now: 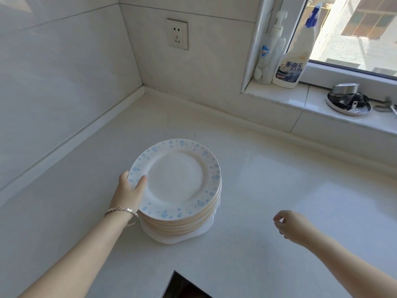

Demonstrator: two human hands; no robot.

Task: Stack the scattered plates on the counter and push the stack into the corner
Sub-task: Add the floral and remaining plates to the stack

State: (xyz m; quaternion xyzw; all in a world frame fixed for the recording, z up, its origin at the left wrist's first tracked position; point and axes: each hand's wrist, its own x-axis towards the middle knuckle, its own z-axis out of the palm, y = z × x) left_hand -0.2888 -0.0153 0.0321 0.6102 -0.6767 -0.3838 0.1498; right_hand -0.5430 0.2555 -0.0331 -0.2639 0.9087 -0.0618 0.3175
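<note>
The stack of plates (176, 190), blue-speckled rims over white ones at the bottom, sits mid-desk (279, 179), well short of the wall corner (142, 88), which lies far and slightly left of it. The left hand (129, 194) grips the stack's near-left rim, thumb over the top plate. The right hand (290, 226) hovers apart to the right, fingers loosely curled, holding nothing. The push likely falls to the left hand. On the sill, a spray bottle (290, 67) reads "重油污"; the pump bottle's (268, 54) blue shield lettering is too blurred to read.
</note>
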